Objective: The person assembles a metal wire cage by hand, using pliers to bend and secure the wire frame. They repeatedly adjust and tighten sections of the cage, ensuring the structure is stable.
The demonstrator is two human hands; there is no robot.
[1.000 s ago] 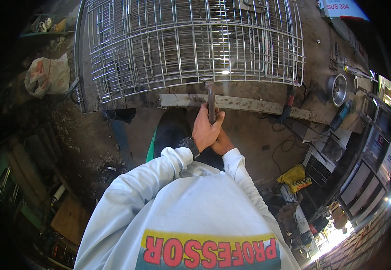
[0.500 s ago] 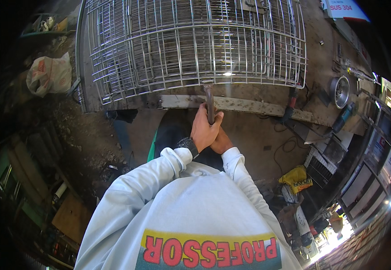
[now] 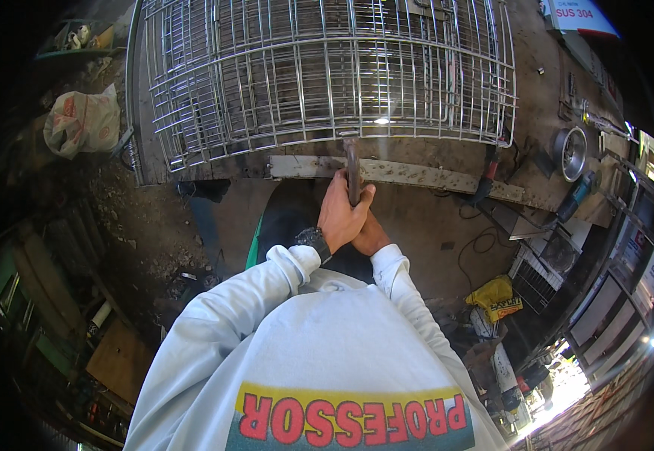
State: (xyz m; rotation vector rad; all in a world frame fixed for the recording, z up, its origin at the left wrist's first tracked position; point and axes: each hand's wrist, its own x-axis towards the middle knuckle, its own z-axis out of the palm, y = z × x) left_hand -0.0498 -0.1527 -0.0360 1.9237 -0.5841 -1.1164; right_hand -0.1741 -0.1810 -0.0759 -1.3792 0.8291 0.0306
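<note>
A rusty brown metal bar [image 3: 353,167] points away from me, its far end meeting the front wire of a shiny wire rack [image 3: 357,134]. My left hand [image 3: 342,212], with a dark watch at its wrist, is closed round the near part of the bar. Tucked beneath it on the right, my right hand [image 3: 372,234] is closed at the same place; most of its fingers are hidden. The rack is a box-like grid of bright steel wires lying on a worn wooden workbench [image 3: 534,184].
Along the bench's front edge runs a pale strip [image 3: 406,174]. An angle grinder [image 3: 486,177], a metal bowl [image 3: 570,154] and a blue power tool [image 3: 576,197] lie to the right. A white sack [image 3: 82,124] sits far left, a yellow bag [image 3: 496,295] at lower right.
</note>
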